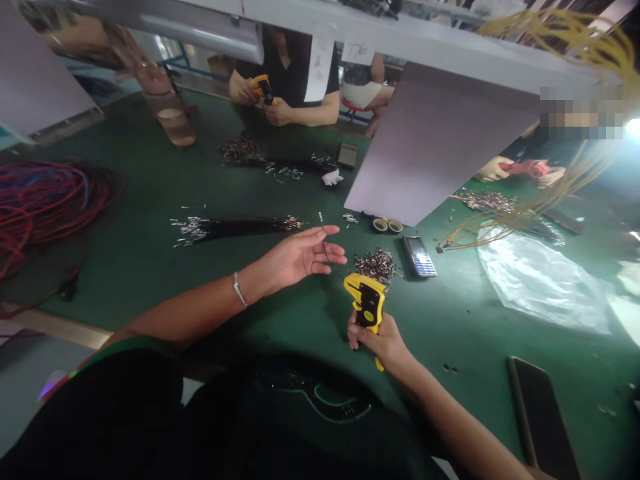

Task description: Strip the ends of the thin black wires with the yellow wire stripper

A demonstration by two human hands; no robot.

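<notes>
Okay: yellow crimper (367, 303) in right hand (383, 340), left hand (300, 257) spread

Right grip shut round the crimper handle. Left grip open, fingers apart; thin wire (326, 252) runs past it, held or not, cannot tell. Loose terminals (375, 265) sit just beside the crimper, wire bundle (235, 229) laid straight on the table (450, 333), apparently kept within reach.

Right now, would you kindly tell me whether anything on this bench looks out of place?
Loose metal terminals lie heaped straight on the green bench mat, beside a mobile phone and not in any container, so they look spilled.
</notes>
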